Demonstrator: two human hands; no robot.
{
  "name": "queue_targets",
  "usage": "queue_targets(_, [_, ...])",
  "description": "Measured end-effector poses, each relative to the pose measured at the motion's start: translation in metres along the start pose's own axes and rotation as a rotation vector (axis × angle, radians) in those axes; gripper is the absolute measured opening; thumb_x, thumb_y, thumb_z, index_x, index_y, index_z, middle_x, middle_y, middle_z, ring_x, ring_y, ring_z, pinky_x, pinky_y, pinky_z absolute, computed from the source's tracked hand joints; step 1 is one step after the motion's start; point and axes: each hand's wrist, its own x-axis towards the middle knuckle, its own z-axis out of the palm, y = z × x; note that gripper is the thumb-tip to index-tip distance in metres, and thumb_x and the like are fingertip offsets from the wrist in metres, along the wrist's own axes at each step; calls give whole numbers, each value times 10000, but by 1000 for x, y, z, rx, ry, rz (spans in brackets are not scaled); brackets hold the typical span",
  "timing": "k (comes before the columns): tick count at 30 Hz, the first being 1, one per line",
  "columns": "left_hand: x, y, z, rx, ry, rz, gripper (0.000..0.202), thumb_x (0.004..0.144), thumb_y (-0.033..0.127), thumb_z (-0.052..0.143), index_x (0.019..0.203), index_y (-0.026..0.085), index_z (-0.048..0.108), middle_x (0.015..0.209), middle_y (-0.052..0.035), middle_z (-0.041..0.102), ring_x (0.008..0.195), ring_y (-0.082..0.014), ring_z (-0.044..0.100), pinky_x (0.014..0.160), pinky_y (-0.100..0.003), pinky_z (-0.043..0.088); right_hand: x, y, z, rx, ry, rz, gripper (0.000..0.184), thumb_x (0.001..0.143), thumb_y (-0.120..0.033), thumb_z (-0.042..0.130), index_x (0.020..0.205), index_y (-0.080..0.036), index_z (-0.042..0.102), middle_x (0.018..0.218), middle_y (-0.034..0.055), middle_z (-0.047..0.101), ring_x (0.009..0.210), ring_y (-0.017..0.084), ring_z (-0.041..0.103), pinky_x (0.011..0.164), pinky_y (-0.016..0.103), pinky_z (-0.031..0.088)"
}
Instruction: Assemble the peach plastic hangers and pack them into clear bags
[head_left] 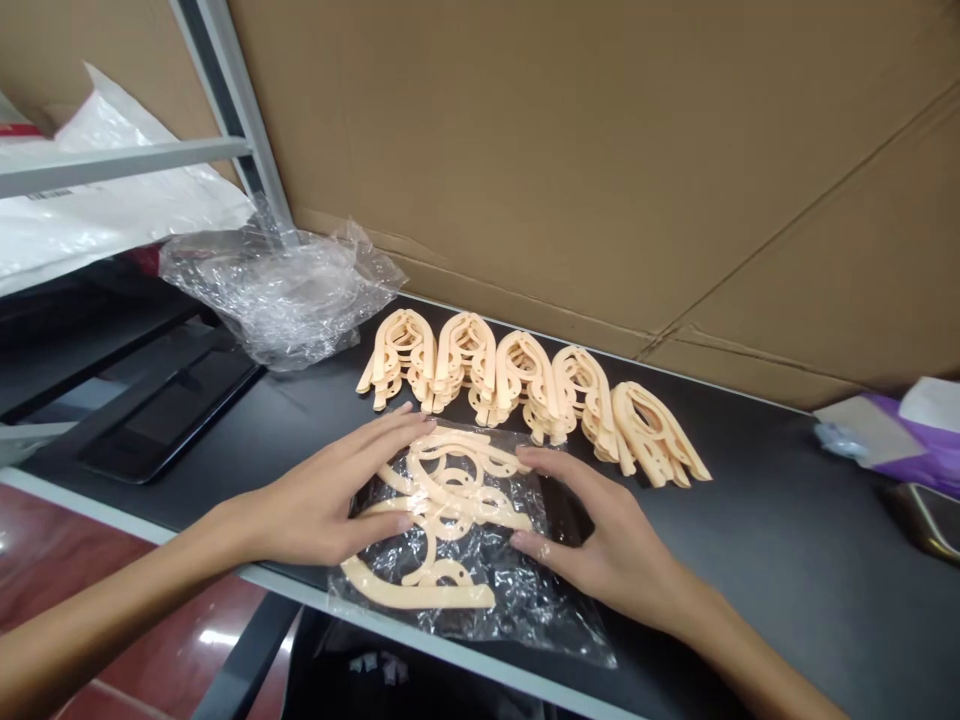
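A clear plastic bag (517, 590) lies flat near the front edge of the dark table, with several beige folding hangers (450, 500) loosely overlapping inside it. My left hand (337, 500) rests on the bag's left side, fingers stretched out and thumb apart. On the opposite side, my right hand (600, 530) touches the bag with its thumb and fingertips, which are spread apart. Just behind the bag, stacks of folded beige hangers (465, 360) stand side by side in a slanting row. A smaller pile of hangers (656, 435) ends that row on the right.
Crumpled clear plastic (285, 290) sits at the back left, near a metal shelf post (247, 110). A black tablet-like object (172, 410) lies at left. A purple tissue pack (900, 430) and a dark phone-like object (930, 520) are at right. Cardboard (600, 150) walls the back.
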Motion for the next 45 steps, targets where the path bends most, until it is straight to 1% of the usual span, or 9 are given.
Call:
queue_targets(7, [16,10,-6,46,-132,137,793,934,504,624,1607,294,262,1655,-83,331,1527,-326,301,1265,-573,214,-19,0,3,123,136,53,565,829,-334,777,1339,-252,550,1277,105,692,1159,266,695,999,455,605])
queue_targets(12, [38,17,-2,54,-134,195,728,910,465,649,1558,274,377,1653,-115,320,1506,-344,331,1203,-536,362,-23,1,18,244,248,132,641,784,-333,837,1342,-246,533,1265,108,698,1152,268,703,1033,453,589])
queue_targets(16, [43,17,1,80,-128,222,711,886,487,676,1526,290,436,1659,-120,298,1500,-382,326,1201,-576,348,-25,4,18,352,252,130,595,822,-273,807,1344,-275,520,1335,93,672,1237,251,660,1089,428,547])
queue_targets(22, [37,18,8,84,-103,263,803,886,493,677,1587,321,324,1697,-93,204,1544,-409,199,1232,-644,226,-23,4,16,393,211,120,511,893,-220,717,1362,-284,525,1374,71,657,1279,225,631,1107,404,529])
queue_targets(28, [34,25,11,121,-125,257,808,850,525,702,1566,364,363,1700,-50,208,1539,-406,218,1208,-613,304,-20,0,17,283,139,105,551,936,-178,609,1460,-276,470,1463,90,592,1324,238,594,1102,448,537])
queue_targets(32, [33,30,13,183,-58,222,772,854,532,690,1550,394,383,1693,-21,237,1541,-389,225,1234,-650,198,-21,0,-11,71,59,29,539,928,-216,628,1447,-304,508,1391,64,655,1267,248,638,1053,460,570])
queue_targets(35, [32,31,14,183,-72,266,789,881,542,659,1578,376,331,1653,-23,344,1533,-361,266,1257,-645,89,-23,15,-42,-118,348,82,363,929,-254,634,1290,-286,619,1133,40,766,1069,231,728,978,438,595])
queue_targets(38, [33,31,15,179,-77,278,743,904,525,632,1573,381,342,1624,0,401,1522,-321,310,1276,-587,102,-24,41,-61,-344,627,298,299,903,-393,653,1150,-228,681,1093,97,754,999,280,720,938,490,572])
queue_targets(45, [32,32,19,213,-33,279,641,921,552,585,1524,381,451,1595,22,447,1518,-303,327,1281,-520,172,-20,68,-56,-475,362,510,733,823,-674,622,1329,-145,585,1334,198,633,1227,387,570,1032,554,466])
